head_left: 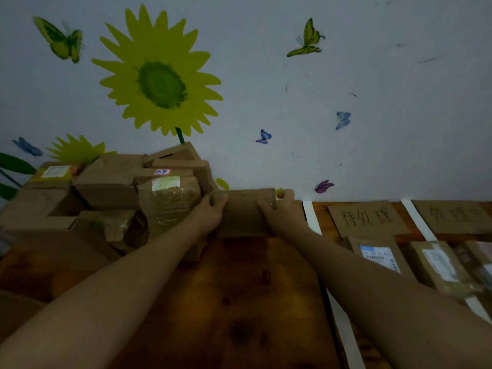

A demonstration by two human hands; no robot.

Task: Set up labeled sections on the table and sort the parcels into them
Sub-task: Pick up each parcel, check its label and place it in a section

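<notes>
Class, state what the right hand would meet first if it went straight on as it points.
Probably the pale painted wall just behind the brown cardboard piece the right hand grips; depth unclear.

- The box: the left hand and right hand grip and cover both ends; its underside is hidden.
- The pile: lower boxes sit behind upper ones and the left arm, and the left edge cuts it.
- The far sign: cut by the right edge, writing faint and only partly legible.
- The parcel labels: print too small to read.
- The rightmost parcel: blurred and cut off.
- The tape: the right arm hides its middle.
</notes>
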